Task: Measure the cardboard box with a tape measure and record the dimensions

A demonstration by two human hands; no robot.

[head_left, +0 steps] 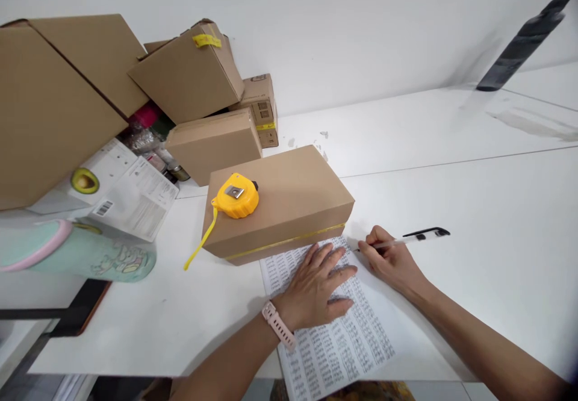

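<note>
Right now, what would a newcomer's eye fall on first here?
Probably the bright yellow tape measure, lying on the central cardboard box. In front of that box, the left hand spreads over a densely marked sheet, while the right hand holds a pen beside it.

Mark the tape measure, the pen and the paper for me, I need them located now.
Tape measure (246, 202): head view, on its yellow case.
Pen (409, 239): head view, on its pale barrel.
Paper (332, 350): head view, on its columns of writing.
</note>
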